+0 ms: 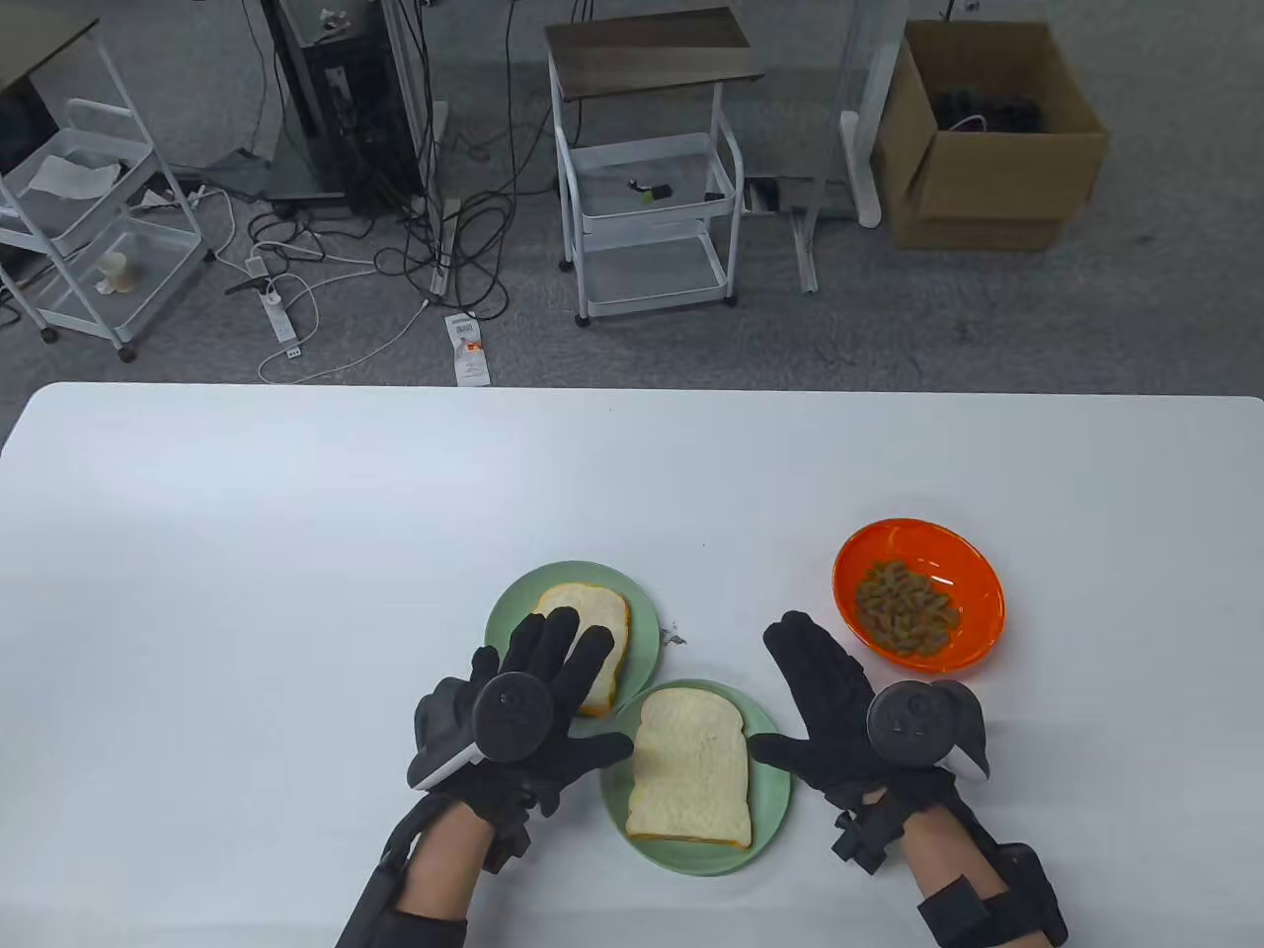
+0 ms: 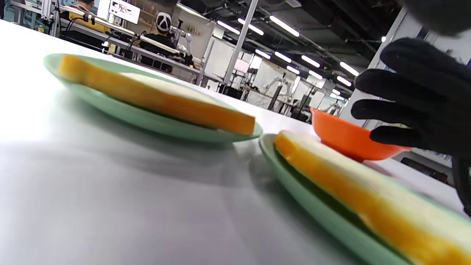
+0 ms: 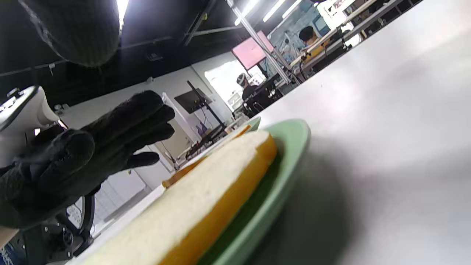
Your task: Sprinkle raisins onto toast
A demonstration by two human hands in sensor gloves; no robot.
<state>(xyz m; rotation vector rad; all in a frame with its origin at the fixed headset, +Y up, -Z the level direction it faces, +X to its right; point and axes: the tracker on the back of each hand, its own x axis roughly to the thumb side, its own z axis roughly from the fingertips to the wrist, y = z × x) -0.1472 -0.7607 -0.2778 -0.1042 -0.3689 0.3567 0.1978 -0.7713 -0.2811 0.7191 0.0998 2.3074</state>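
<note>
Only the table view shows the brown raisins [image 1: 907,607] piled in the round orange plastic bowl [image 1: 973,576] on the white counter [image 1: 296,553], wrist views just catch the orange crust edges of both slices, left hand [image 1: 523,716] flat with fingers [image 1: 553,637] spread over the far white toast slice [image 1: 592,614], right hand [image 1: 849,711] spread too, holding nothing, beside the near white toast slice [image 1: 689,768] on its pale green plate [image 1: 775,805].

I see my left hand [image 1: 538,706] flat, palm down, fingers spread and extended forward, gripping nothing. My right hand [image 1: 839,706] mirrors it alongside: fingers straight and together, thumb splayed inward, also holding nothing. Both forearms enter from the bottom edge.
</note>
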